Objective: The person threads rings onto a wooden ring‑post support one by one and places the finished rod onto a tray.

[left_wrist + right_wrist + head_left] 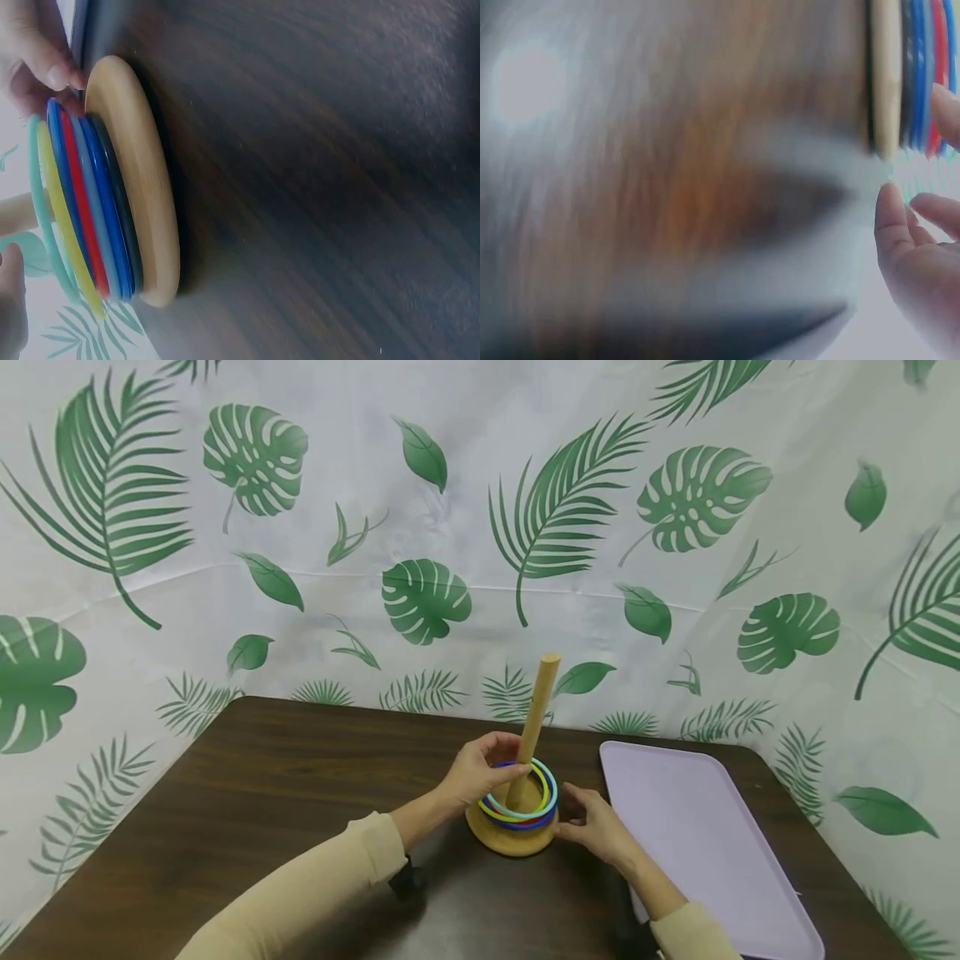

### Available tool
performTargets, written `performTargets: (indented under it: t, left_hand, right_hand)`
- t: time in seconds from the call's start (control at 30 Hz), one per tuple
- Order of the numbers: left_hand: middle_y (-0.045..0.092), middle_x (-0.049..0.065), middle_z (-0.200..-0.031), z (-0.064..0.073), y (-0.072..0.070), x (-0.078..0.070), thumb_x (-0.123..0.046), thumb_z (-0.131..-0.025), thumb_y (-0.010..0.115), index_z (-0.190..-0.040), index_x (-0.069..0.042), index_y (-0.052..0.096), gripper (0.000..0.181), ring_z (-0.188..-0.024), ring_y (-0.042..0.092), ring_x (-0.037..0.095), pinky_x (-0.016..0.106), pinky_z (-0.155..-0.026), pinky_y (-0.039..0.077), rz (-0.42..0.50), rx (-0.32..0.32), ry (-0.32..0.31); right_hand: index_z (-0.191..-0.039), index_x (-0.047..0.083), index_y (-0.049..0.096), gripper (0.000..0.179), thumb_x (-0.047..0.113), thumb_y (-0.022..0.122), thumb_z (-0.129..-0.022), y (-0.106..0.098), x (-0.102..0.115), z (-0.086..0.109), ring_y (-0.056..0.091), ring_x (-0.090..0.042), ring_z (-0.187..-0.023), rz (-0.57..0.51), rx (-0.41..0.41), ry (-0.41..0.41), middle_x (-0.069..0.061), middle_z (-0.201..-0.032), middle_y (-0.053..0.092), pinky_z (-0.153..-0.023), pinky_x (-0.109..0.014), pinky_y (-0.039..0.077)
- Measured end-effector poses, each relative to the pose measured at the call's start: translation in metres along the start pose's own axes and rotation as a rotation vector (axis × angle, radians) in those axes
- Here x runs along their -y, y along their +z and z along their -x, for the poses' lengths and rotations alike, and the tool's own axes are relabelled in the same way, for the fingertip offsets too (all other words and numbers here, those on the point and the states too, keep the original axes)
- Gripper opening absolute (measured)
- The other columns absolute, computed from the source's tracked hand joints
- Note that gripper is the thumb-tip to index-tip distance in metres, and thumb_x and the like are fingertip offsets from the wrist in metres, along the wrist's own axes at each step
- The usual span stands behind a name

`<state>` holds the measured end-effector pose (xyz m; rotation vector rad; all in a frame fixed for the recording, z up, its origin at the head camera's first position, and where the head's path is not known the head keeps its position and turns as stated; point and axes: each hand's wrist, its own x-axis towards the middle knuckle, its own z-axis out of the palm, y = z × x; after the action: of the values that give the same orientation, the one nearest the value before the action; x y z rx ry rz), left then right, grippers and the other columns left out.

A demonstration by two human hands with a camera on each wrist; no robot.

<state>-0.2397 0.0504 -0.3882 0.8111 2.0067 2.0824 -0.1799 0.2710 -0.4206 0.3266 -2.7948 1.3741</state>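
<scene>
A round wooden base (510, 843) with an upright peg (542, 702) stands on the table. Stacked around the peg are several thin rings: from the bottom, dark (120, 202), blue, grey-blue, red (84, 202), blue, yellow (66, 210) and mint (43, 195). The mint ring tilts slightly away from the others. My left hand (474, 770) is over the stack's left side, its thumb extended in front of the peg and its fingers behind. On the right, my right hand (596, 828) has its thumb at the side of the rings and loosely bent fingers, nothing held between them.
A pale purple tray (690, 835) lies on the right of the dark wooden table (300, 777), close to my right forearm. Behind the table hangs a white cloth (322, 452) printed with green leaves.
</scene>
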Motion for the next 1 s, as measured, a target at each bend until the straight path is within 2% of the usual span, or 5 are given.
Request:
performTargets:
  t: [0.4, 0.6, 0.73, 0.87, 1.0]
  left_hand:
    - [0.066, 0.02, -0.103, 0.0, 0.007, 0.003, -0.001, -0.081, 0.071, -0.106, 0.003, 0.062, 0.026, -0.094, 0.064, 0.028, 0.024, -0.079, 0.054, -0.042, -0.094, 0.044]
    - [0.068, 0.019, -0.101, 0.0, 0.008, 0.005, -0.002, -0.081, 0.072, -0.104, 0.001, 0.064, 0.025, -0.09, 0.066, 0.028, 0.021, -0.074, 0.054, -0.085, -0.114, 0.071]
    - [0.068, 0.018, -0.1, 0.0, 0.007, 0.005, -0.004, -0.081, 0.072, -0.103, 0.0, 0.065, 0.024, -0.087, 0.066, 0.027, 0.021, -0.071, 0.054, -0.105, -0.117, 0.087]
    - [0.069, 0.017, -0.098, 0.001, 0.006, 0.005, -0.003, -0.08, 0.073, -0.102, 0.0, 0.066, 0.023, -0.085, 0.066, 0.025, 0.023, -0.072, 0.055, -0.113, -0.119, 0.098]
    - [0.069, 0.015, -0.098, 0.002, 0.004, 0.003, -0.003, -0.08, 0.073, -0.102, -0.001, 0.066, 0.023, -0.086, 0.067, 0.021, 0.023, -0.073, 0.055, -0.121, -0.111, 0.076]
  right_hand:
    - [-0.13, -0.017, 0.041, 0.056, 0.004, 0.066, -0.086, -0.062, -0.006, 0.025, 0.05, -0.046, -0.115, 0.096, -0.196, 0.101, -0.036, -0.13, 0.045, -0.092, -0.047, 0.049]
    - [-0.132, -0.017, 0.037, 0.056, 0.013, 0.062, -0.091, -0.108, -0.026, 0.045, 0.048, -0.046, -0.117, 0.205, -0.253, 0.217, -0.037, -0.129, 0.045, -0.076, -0.01, 0.047]
    - [-0.133, -0.018, 0.035, 0.06, 0.019, 0.06, -0.092, -0.138, -0.045, 0.061, 0.045, -0.047, -0.118, 0.264, -0.265, 0.3, -0.038, -0.13, 0.043, -0.066, -0.001, 0.039]
    - [-0.133, -0.02, 0.033, 0.065, 0.024, 0.059, -0.093, -0.165, -0.066, 0.076, 0.044, -0.05, -0.117, 0.317, -0.269, 0.395, -0.039, -0.13, 0.04, -0.074, -0.021, 0.053]
    - [-0.131, -0.022, 0.031, 0.066, 0.024, 0.058, -0.092, -0.184, -0.085, 0.089, 0.043, -0.052, -0.114, 0.348, -0.252, 0.47, -0.042, -0.129, 0.038, -0.082, -0.045, 0.052]
